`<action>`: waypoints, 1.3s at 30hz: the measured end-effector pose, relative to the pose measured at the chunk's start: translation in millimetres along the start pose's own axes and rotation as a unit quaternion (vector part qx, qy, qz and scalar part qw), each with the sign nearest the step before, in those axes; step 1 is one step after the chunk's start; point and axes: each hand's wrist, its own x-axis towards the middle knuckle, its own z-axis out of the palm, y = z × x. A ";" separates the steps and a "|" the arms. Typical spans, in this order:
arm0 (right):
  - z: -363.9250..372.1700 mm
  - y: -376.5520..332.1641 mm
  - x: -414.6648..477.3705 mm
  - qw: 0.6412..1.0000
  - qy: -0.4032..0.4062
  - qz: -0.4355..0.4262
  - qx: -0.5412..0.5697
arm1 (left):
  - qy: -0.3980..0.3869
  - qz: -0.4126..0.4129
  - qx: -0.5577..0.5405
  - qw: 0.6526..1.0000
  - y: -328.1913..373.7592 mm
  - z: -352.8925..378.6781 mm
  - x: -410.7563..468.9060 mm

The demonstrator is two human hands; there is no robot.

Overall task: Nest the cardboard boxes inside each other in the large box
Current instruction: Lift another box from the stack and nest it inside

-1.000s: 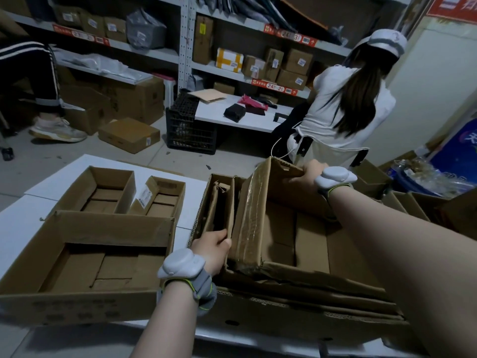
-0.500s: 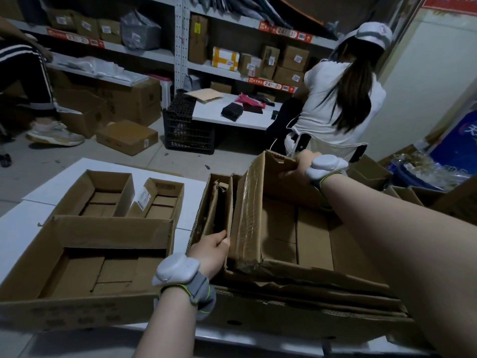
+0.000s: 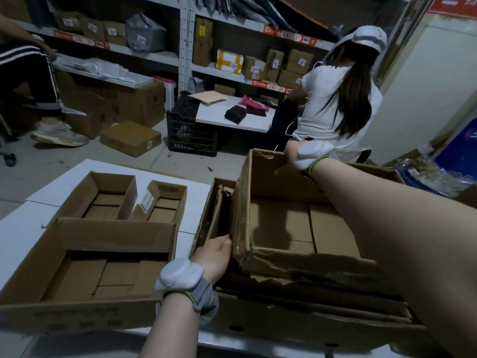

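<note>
right hand (image 3: pixel 291 161) grips inner box (image 3: pixel 281 228) far rim, left hand (image 3: pixel 214 257) pinches its near corner; box sits tilted, could jam on large box (image 3: pixel 284 324) flaps

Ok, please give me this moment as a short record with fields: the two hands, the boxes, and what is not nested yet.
left hand: grips the near left corner of the held box
right hand: grips its far wall
held box: open, empty, within the walls of the large box
on the white table: wide box, small plain box, small labelled box, all open
not nested yet: those three
</note>
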 end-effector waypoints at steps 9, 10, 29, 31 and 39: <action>17.1 13.9 8.9 0.999 0.002 -0.030 0.027 | -0.004 0.007 0.020 1.000 -2.8 4.2 1.9; 19.1 14.1 10.9 0.999 0.001 -0.033 0.028 | 0.000 0.003 0.029 1.000 -3.3 4.0 2.3; 64.5 23.7 38.7 0.996 0.005 0.025 0.088 | 0.049 0.006 0.082 0.995 10.0 2.0 -7.5; 66.4 23.7 37.5 0.996 0.004 0.034 0.084 | 0.056 0.007 0.095 0.994 13.9 1.2 -9.7; 74.1 27.4 41.8 0.991 -0.011 0.046 0.125 | 0.066 -0.003 0.087 0.994 16.3 1.5 -11.0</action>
